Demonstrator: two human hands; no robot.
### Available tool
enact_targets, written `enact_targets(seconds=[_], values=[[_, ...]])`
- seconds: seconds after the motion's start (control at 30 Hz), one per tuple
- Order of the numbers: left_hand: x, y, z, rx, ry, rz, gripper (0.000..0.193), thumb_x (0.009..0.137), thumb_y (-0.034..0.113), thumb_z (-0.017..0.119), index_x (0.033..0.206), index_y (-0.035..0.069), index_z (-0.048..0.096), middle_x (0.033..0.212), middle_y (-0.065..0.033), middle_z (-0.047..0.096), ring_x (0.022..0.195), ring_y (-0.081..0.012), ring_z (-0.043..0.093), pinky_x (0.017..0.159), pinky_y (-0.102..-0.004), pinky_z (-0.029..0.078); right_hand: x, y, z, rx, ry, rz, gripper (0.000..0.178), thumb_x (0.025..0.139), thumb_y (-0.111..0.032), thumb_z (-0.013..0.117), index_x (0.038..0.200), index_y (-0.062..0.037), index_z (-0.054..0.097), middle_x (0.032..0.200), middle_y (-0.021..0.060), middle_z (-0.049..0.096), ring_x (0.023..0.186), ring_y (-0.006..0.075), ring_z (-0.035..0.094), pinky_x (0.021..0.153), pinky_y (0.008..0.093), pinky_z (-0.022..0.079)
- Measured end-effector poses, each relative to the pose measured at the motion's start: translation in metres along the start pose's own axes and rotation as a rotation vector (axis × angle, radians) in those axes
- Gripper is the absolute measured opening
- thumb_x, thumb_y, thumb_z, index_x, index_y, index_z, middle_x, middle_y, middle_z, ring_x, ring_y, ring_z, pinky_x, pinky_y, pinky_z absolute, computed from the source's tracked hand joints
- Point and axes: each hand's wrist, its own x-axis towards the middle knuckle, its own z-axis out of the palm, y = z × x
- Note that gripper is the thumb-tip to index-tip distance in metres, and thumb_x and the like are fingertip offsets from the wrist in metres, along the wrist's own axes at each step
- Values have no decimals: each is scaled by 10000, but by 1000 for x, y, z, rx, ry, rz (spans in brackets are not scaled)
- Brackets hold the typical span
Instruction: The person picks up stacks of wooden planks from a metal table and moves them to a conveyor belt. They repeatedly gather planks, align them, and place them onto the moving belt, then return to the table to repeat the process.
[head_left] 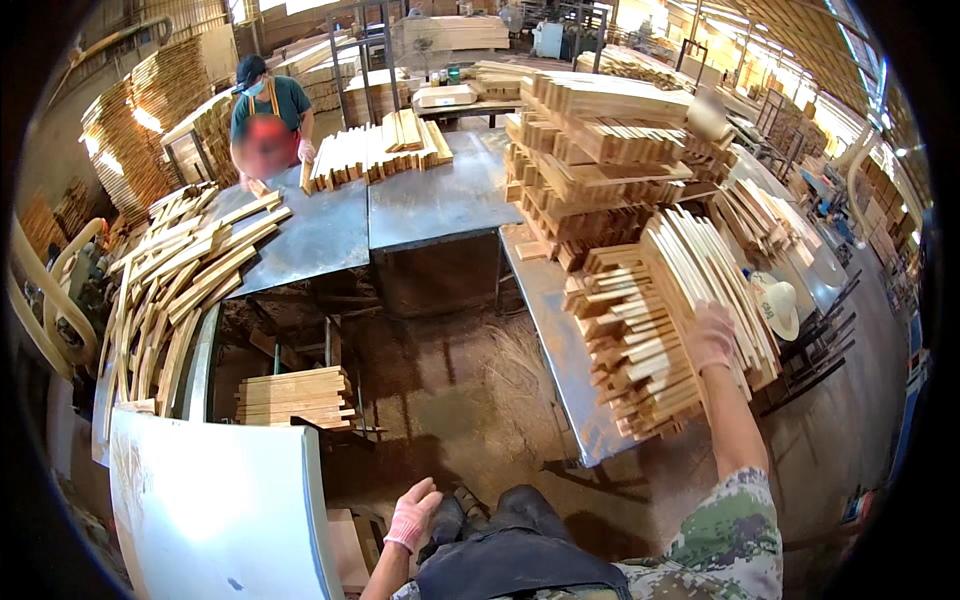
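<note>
My right hand (708,335), in a pale pink glove, is on the top of a pile of long wooden slats (690,240) at the right. Its fingers bend over a slat near the pile's near end; the fingertips are partly hidden. Left of that hand, shorter stacked wood pieces (635,340) stick out in uneven rows on the metal table (560,340). Low in front of my body hangs my left hand (413,512), gloved as well. Its fingers are loosely bent and somewhat apart, with nothing visible in them.
Loose wooden strips (175,290) lie heaped at the left. A co-worker (270,120) stands beyond the metal tabletop (310,225), near a row of upright pieces (370,155). Tall crisscrossed lumber (600,150) rises behind the right table. A white panel (215,500) stands at lower left.
</note>
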Motion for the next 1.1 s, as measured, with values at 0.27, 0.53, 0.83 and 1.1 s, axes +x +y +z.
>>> enact_targets(seconds=[0.27, 0.53, 0.83, 1.1], values=[[175, 137, 22, 273, -234, 27, 680, 999, 250, 762, 1563, -45, 521, 1501, -218, 647, 1407, -284, 610, 1185, -357, 456, 0, -74, -22, 130, 248, 68, 755, 946, -152, 742, 1629, -44, 438, 1532, 228, 555, 1450, 409, 505, 1198, 494, 450], [354, 210, 39, 329, -294, -85, 668, 1001, 293, 767, 1561, -1, 552, 1524, -163, 641, 1382, -257, 619, 1154, -345, 470, 79, -266, -23, 1088, -161, -150, 574, 923, -139, 762, 1459, 19, 634, 1397, 226, 687, 1250, 359, 687, 1073, 454, 557], [522, 336, 23, 248, -108, -8, 665, 978, 218, 783, 1535, -60, 550, 1503, -205, 645, 1359, -276, 636, 1129, -342, 497, 277, -493, 130, 1509, -822, -60, 704, 1001, -279, 755, 1551, 79, 501, 1421, 265, 684, 1340, 261, 657, 1115, 327, 502], [645, 388, -26, -136, 82, -189, 614, 969, 171, 777, 1502, -60, 580, 1194, -102, 741, 965, -173, 700, 828, -323, 582, 400, -656, 213, 1292, -1189, -164, 751, 1029, -303, 746, 1614, 53, 438, 1434, 185, 683, 1306, 241, 648, 1117, 349, 492]])
